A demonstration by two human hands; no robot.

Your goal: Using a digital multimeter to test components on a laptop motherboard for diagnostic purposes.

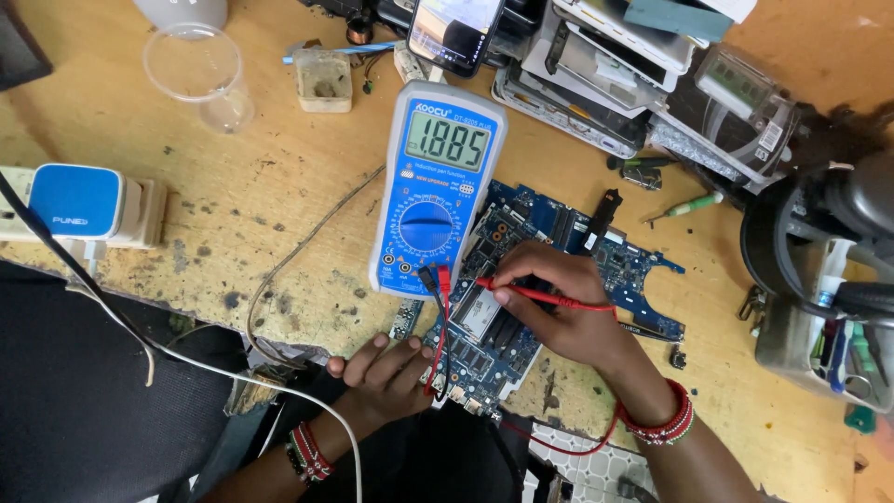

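A blue circuit board (643, 270) lies on the worn wooden bench near its front edge. My right hand (559, 312) grips a red test probe (549, 296) like a pen, its tip pressed onto the board near a large chip. My left hand (382, 368) rests at the bench edge on the board's near corner, fingers curled by the black lead (443, 326); whether it holds the black probe is hidden. A blue digital multimeter (433, 200) with a lit display lies just behind the board, red and black leads plugged into its base.
A clear plastic cup (197, 70) and a small dirty tub (323, 82) stand at the back left. A phone (454, 33) leans behind the meter. Stacked drives and parts (633, 65) fill the back right. A white and blue power adapter (79, 205) sits left. Screwdriver (689, 207) lies right.
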